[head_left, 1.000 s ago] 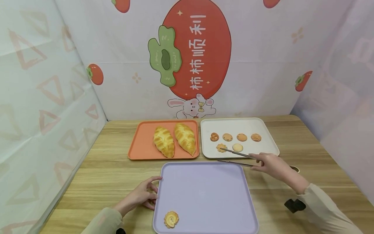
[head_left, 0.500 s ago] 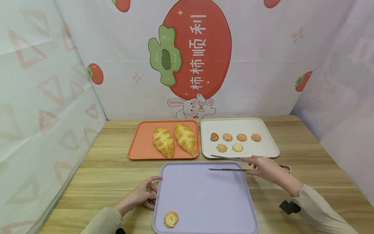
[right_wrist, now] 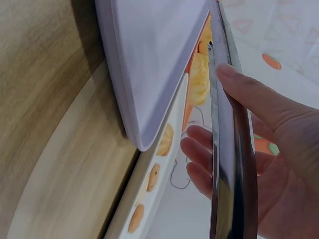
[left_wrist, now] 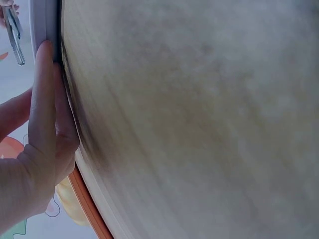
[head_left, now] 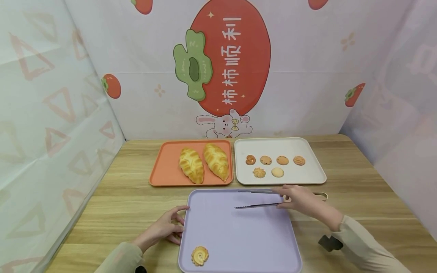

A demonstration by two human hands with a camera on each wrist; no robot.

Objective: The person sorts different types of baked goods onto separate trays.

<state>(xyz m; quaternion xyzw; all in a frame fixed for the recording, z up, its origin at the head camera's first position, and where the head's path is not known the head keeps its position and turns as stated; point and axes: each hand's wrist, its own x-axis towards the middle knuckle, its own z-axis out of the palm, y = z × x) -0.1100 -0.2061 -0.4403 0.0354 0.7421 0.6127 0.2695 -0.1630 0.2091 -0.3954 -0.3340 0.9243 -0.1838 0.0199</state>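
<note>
My right hand holds metal tongs over the upper right part of the lavender tray. The tongs' arms stand apart with nothing between their tips. In the right wrist view, the thumb lies along the metal tongs, and the fingers are on their other side. My left hand touches the tray's left edge, its fingers fairly straight against the rim, as the left wrist view shows at the tray wall. One round swirled cookie lies in the tray's near left corner.
Behind stands a white tray with several cookies, among them a flower-shaped cookie and a pretzel. Left of it, an orange tray bears two braided breads. A printed cloth wall rises behind the wooden table.
My right hand has drawn the tongs from the flower-shaped cookie on the white tray toward me and left, over the lavender tray. That cookie stayed behind. The left hand has kept its place.
</note>
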